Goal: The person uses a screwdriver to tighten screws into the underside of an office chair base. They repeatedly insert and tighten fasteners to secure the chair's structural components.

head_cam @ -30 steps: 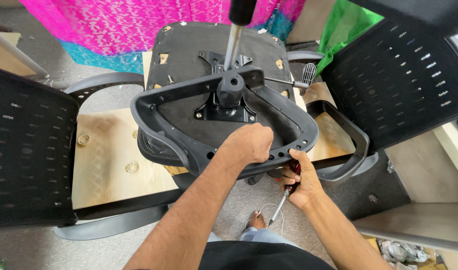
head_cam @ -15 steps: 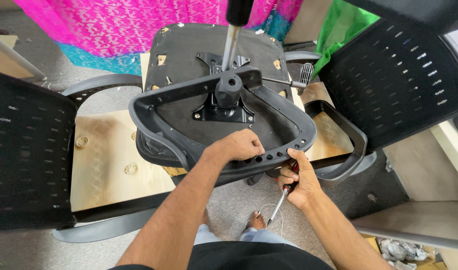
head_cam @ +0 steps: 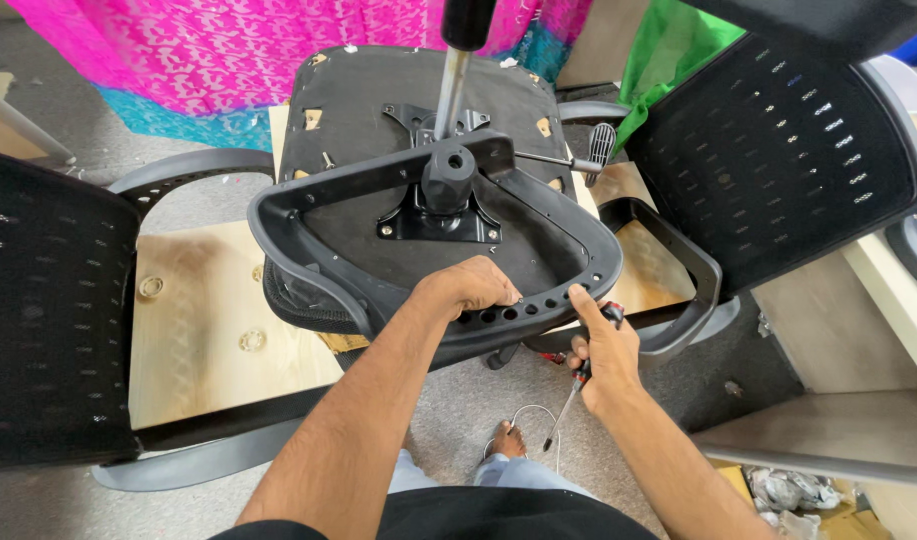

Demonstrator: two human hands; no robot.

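Head view, looking straight down; upside-down office chair seat in the upper middle of the frame, black underside facing up, metal mechanism plate bolted on at centre, gas cylinder sticking up toward the top edge, small lever with ribbed paddle poking out to the right; dark grey plastic frame lying over the seat, roughly triangular loop, row of round holes along its near rim just below centre.

Left hand at centre, knuckles up, fingers curled together and hooked over that near rim, right beside the holes; right hand a bit lower and to the right, index finger stretched out onto the rim by the last hole, other fingers clamped round a screwdriver with red and black handle, shaft angled down-left toward the floor; thin wire looped on the grey floor just beside the tip; bare foot near it.

Black mesh chair back filling the left side; another mesh back upper right; pale wooden seat board centre left with curved grey armrest above it; pink patterned cloth across the top, green cloth upper right.
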